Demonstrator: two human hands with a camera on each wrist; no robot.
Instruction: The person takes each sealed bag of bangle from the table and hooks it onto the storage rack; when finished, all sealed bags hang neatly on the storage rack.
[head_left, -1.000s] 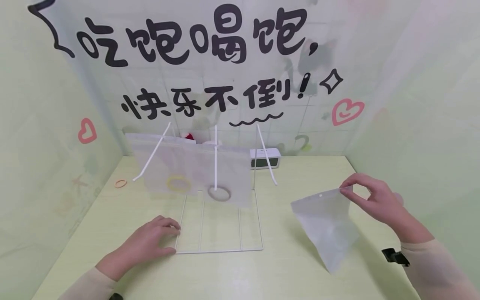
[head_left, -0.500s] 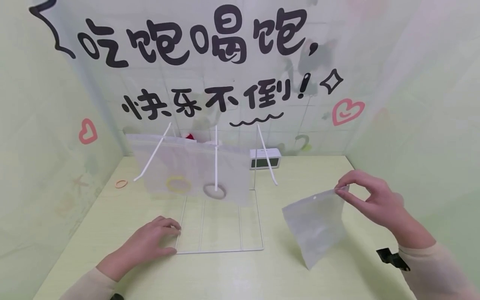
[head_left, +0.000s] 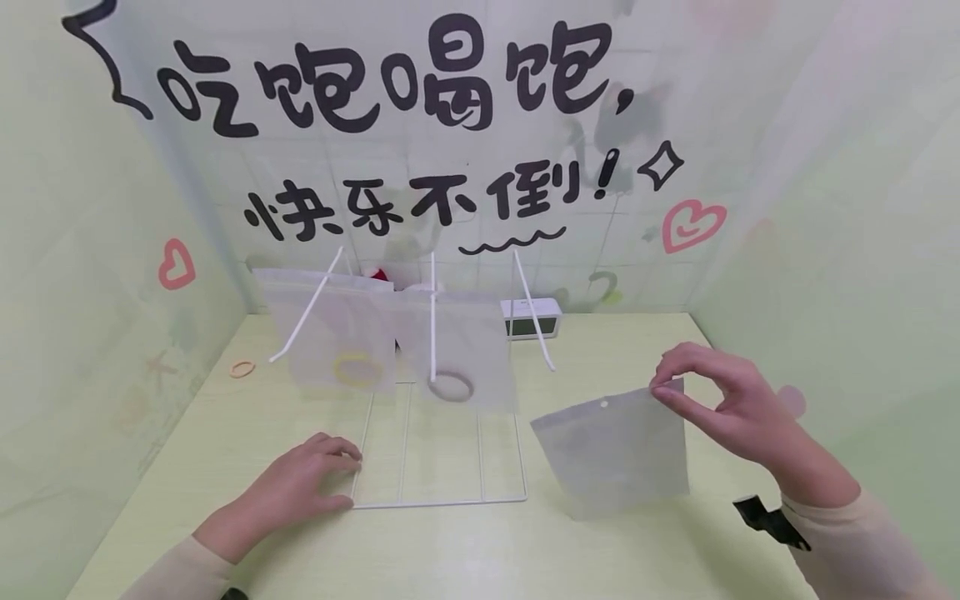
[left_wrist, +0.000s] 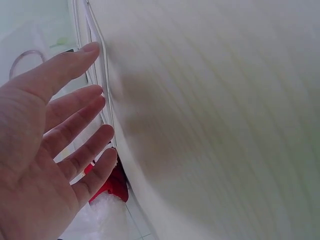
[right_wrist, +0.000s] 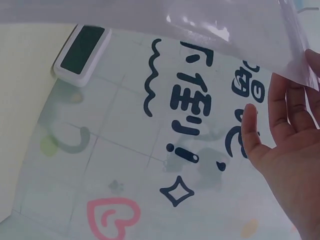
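Note:
My right hand (head_left: 727,408) pinches a translucent plastic bag (head_left: 622,454) by its top right corner. The bag hangs over the table right of the white wire rack (head_left: 438,503), and a small round hole shows in its top strip. At the rack's front left corner, my left hand (head_left: 288,479) touches the base frame, fingers loosely bent, as the left wrist view also shows. Two similar bags hang on the rack: the left bag (head_left: 315,312) on the left prong, with a yellow ring showing, the other bag (head_left: 480,342) on the middle prong, with a brownish ring.
Nothing hangs on the right prong (head_left: 534,308). A white clock (head_left: 531,307) stands behind the rack, and a red and white object (left_wrist: 112,187) is partly hidden there. A small orange ring lies on the table at the left. Printed sheets form walls around the table.
My right hand has carried the bag leftward, closer to the rack, and the bag has turned flatter toward the head camera. The middle prong's bag sways slightly. My left hand stays put.

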